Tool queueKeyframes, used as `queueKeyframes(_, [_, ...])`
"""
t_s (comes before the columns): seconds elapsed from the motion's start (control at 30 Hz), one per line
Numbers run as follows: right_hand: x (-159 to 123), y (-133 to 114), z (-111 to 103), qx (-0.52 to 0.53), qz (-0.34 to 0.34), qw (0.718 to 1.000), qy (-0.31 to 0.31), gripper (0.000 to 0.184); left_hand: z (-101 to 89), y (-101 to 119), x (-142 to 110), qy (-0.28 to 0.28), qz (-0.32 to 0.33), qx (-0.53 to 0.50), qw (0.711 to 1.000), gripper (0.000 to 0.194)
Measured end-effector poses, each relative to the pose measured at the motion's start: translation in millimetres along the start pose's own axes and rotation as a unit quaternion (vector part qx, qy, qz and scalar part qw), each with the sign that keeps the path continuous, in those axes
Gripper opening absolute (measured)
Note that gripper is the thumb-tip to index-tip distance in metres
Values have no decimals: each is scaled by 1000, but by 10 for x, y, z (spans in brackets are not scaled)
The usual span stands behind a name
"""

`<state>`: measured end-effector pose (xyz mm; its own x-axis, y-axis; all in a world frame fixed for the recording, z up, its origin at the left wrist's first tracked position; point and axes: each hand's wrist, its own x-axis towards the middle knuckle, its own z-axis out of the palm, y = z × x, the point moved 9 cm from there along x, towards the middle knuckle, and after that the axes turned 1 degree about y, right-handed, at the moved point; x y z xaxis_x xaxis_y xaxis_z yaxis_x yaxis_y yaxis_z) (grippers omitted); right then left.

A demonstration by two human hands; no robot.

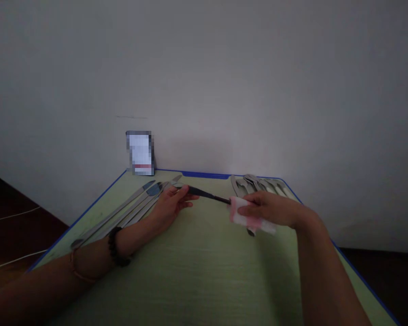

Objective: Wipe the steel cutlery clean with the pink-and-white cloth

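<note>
My left hand (172, 201) pinches one end of a slim, dark metal piece of cutlery (204, 194) between thumb and fingers, its other fingers loosely spread. The cutlery slants slightly down to the right, above the table; its exact kind is unclear. A pink and white cloth (240, 210) is wrapped around its right end, hiding that end. My right hand (267, 208) is closed on the cloth. A small dark tip shows just below the cloth. Left of and partly behind my left hand lie several long metal cutlery pieces (117, 215). Several spoons (255, 182) lie behind my right hand.
The pale green table (197, 276) has a blue edge and stands against a grey wall (204, 81). A phone (142, 151) with a lit, blurred screen leans on the wall at the back left. White cables (17, 260) run across the dark floor at left.
</note>
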<state>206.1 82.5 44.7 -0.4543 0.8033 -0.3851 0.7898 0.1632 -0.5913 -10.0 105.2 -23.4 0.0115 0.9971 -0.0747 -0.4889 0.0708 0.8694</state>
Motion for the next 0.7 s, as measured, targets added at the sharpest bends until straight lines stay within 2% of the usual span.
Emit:
queueKeyframes(0.13, [1,-274,24,-94,2,996,10,33,2,-27,2,-15,14,30,999,23])
queueKeyframes(0.23, [102,-536,136,-144,-29,989,16,30,39,-14,-14,-40,48,120,991,27])
queueKeyframes(0.37, [234,-740,275,-165,-73,984,13,27,24,27,-35,-26,85,225,970,33])
queueKeyframes(0.53, [183,-621,212,-144,-62,988,0,31,74,98,-75,-32,108,223,968,37])
queueKeyframes(0.7, [13,-322,4,-73,-40,996,9,36,5,90,-75,12,75,164,984,35])
